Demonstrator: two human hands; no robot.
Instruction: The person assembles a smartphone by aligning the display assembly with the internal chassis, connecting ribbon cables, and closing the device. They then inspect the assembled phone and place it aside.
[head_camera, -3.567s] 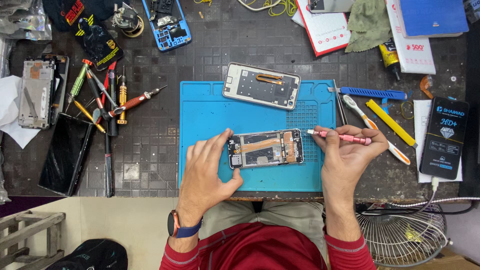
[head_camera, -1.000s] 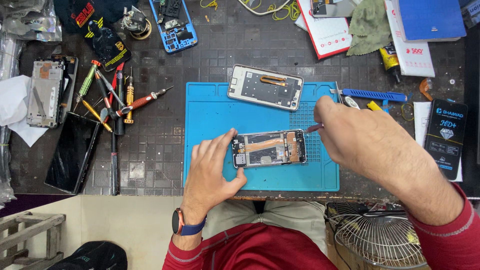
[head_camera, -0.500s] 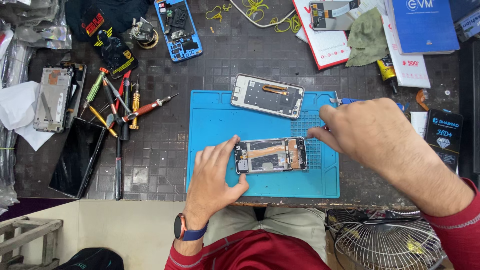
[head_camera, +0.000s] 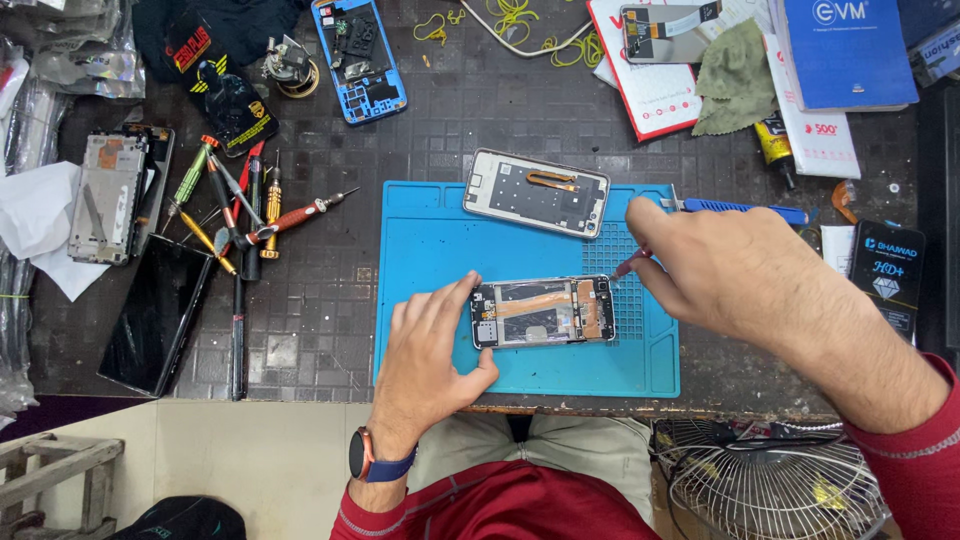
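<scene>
Left of the counter (head_camera: 330, 320): a cluster of screwdrivers (head_camera: 235, 215) beside a dark screen panel (head_camera: 155, 315). Centre – the left hand (head_camera: 430, 355), fingers spread and flat, pins the opened phone (head_camera: 543, 311) by its left end on the blue mat (head_camera: 430, 250); a detached back cover (head_camera: 537, 192) lies just above, apart from it. The right hand (head_camera: 725, 275) is closed around a thin red-tipped screwdriver (head_camera: 630, 266), its tip at the phone's upper right corner. Judged step: working a screw at that corner – the next move calls for a steady, upright tip. Free mat lies left of the phone; the counter's near edge runs close below it.
</scene>
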